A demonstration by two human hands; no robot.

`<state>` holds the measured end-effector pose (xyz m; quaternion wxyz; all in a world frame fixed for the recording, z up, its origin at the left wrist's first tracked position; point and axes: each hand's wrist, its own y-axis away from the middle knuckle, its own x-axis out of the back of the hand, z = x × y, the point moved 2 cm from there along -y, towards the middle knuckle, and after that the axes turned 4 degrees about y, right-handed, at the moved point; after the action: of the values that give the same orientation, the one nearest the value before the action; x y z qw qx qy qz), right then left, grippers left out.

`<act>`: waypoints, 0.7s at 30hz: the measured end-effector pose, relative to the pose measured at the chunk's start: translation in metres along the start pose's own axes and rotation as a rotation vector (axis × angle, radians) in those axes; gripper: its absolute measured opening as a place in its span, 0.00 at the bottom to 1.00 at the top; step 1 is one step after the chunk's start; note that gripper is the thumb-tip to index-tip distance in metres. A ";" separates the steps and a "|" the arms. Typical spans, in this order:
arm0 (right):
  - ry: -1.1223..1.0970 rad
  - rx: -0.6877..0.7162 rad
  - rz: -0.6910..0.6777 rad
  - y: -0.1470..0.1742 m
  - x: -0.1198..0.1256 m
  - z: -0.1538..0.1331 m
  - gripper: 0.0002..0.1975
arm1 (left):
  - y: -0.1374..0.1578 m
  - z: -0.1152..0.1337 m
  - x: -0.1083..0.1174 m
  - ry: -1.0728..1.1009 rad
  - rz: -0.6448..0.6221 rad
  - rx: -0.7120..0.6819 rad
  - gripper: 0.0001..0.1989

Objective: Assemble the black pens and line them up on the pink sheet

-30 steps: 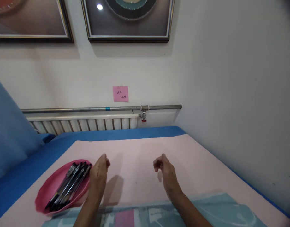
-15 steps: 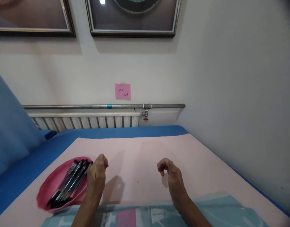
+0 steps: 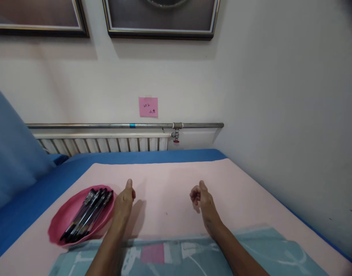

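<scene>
My left hand [image 3: 124, 201] is held above the pink sheet, just right of the pink basket [image 3: 58, 220]. Its thumb points up and its fingers curl inward, partly hidden behind the hand; nothing shows in it. Several black-capped clear pens [image 3: 88, 216] lie side by side in the basket. On the other side, my right hand [image 3: 205, 201] also has its thumb raised and its fingers folded into a fist, with nothing visible in them. A wide gap separates the two hands, and neither appears to touch the basket or the pens.
The pink sheet [image 3: 164, 180] covers a blue surface [image 3: 153, 157]. Patterned teal fabric [image 3: 170, 253] lies along the near edge. A blue curtain [image 3: 15, 165] hangs at left. Behind are a radiator [image 3: 112, 145], a pipe [image 3: 107, 125] and a pink note [image 3: 148, 107]; a wall borders the right.
Both hands have turned from loosely bent wrists to raised thumbs with curled fingers, and moved slightly forward. The view has tilted down a little. The pens and basket stay in place.
</scene>
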<state>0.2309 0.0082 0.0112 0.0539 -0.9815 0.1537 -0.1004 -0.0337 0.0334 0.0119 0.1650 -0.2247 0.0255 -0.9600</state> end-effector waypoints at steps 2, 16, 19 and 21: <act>-0.022 -0.025 -0.013 0.000 -0.001 0.001 0.31 | -0.001 -0.003 -0.002 -0.010 -0.009 0.007 0.28; -0.005 -0.043 -0.038 0.001 -0.004 0.004 0.30 | -0.003 -0.006 -0.002 -0.007 -0.012 0.000 0.29; 0.013 -0.035 -0.046 0.002 -0.004 0.004 0.30 | -0.003 -0.005 -0.002 -0.009 -0.015 -0.004 0.29; 0.023 -0.031 -0.051 0.002 -0.003 0.006 0.30 | -0.003 -0.005 -0.001 -0.009 -0.014 0.001 0.29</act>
<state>0.2289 0.0080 0.0050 0.0344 -0.9847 0.1306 -0.1104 -0.0357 0.0365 0.0076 0.1586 -0.2291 0.0228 -0.9601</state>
